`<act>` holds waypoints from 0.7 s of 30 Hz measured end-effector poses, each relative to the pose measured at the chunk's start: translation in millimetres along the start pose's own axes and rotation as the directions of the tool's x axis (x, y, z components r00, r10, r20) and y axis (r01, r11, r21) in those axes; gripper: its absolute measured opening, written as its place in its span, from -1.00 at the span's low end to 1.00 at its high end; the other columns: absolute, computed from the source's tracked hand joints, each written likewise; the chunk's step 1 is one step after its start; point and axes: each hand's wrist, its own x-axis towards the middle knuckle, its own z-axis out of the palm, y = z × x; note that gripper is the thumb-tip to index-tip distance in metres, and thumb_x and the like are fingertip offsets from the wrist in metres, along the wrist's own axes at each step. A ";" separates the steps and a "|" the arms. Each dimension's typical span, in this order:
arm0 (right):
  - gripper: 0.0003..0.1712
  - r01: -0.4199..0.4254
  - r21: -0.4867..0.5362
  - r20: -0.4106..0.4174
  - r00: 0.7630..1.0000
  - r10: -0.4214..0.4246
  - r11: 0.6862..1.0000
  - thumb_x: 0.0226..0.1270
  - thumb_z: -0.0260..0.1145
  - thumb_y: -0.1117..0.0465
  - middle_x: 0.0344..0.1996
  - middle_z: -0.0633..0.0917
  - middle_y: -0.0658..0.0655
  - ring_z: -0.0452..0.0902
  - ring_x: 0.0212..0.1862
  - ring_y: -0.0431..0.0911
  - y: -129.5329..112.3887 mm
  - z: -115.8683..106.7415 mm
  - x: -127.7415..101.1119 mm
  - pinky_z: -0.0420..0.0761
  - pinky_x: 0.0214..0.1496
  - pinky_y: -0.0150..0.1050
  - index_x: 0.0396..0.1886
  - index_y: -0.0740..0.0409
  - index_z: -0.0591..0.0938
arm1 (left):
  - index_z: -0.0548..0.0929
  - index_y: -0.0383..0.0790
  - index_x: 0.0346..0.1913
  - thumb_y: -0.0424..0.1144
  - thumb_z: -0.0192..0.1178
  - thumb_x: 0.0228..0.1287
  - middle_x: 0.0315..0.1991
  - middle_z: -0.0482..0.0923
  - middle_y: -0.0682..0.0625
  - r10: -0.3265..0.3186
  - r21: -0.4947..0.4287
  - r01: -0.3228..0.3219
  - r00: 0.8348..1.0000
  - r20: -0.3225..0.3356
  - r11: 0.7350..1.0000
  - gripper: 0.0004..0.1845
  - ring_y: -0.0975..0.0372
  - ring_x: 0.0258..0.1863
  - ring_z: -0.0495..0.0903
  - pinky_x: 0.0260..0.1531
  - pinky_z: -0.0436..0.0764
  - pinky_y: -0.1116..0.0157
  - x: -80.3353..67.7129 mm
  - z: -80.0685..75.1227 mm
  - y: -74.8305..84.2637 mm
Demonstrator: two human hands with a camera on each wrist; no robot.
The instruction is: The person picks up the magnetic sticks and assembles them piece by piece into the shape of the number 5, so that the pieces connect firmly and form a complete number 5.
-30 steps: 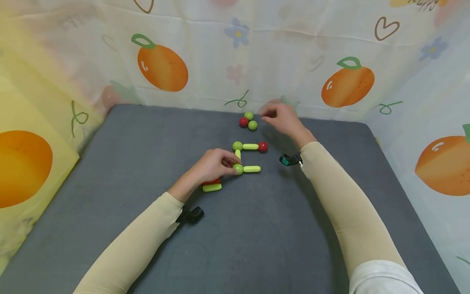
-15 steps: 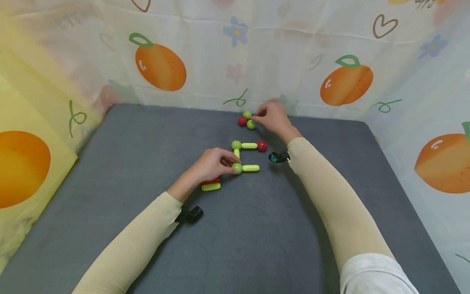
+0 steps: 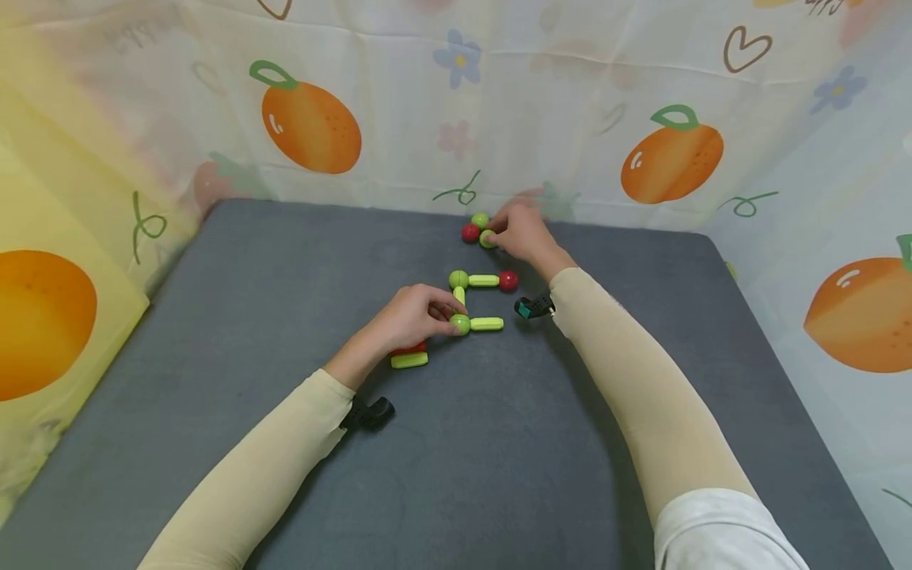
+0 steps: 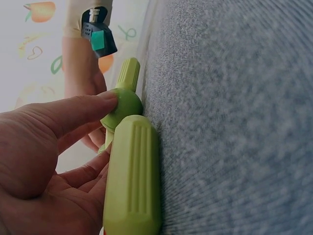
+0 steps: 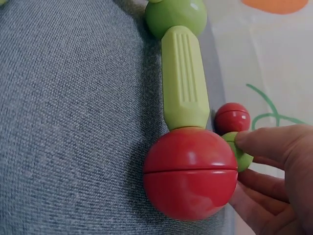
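near the center of the head view, a person's left hand (image 3: 413, 318) is pinching a green ball (image 4: 128, 105) between thumb and fingers, the ball sitting right at the fingertips. from that ball, a yellow-green rod (image 3: 487, 324) is pointing toward the right of the frame, and a second rod (image 3: 459, 298) is running upward to a corner ball (image 3: 458, 279), also green. there, a third rod (image 3: 484, 281) is stretching right to a glossy red ball (image 3: 508, 281).

at upper center, the right hand (image 3: 523, 233) is closing thumb and fingers on a loose green ball (image 5: 240, 157), which is lying at the hand's left, beside a small red ball (image 3: 470, 233) and another green one.

the balls are shining like smooth plastic, the red ones showing a seam; the rods are showing long grooves and tapered ends. a spare yellow-green rod (image 3: 409, 360) and a partly hidden red piece (image 3: 410, 348) are lying just below the left hand. everything is resting on a gray, woven-looking tabletop (image 3: 499, 459), and a fruit-printed curtain (image 3: 406, 103) is hanging behind.
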 end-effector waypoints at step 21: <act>-0.61 0.104 0.101 -0.024 0.995 -0.102 0.989 0.43 0.36 0.08 0.08 0.70 0.06 0.63 0.00 -0.06 11.6 -31.2 -52.4 0.62 0.00 -0.06 0.20 0.04 0.72 | 0.81 0.02 -0.04 -0.18 0.50 0.21 -0.22 0.70 0.09 0.001 -0.009 -0.001 1.000 0.005 1.000 -0.75 0.28 -0.23 0.68 -0.17 0.65 0.23 -1.1 -0.5 0.2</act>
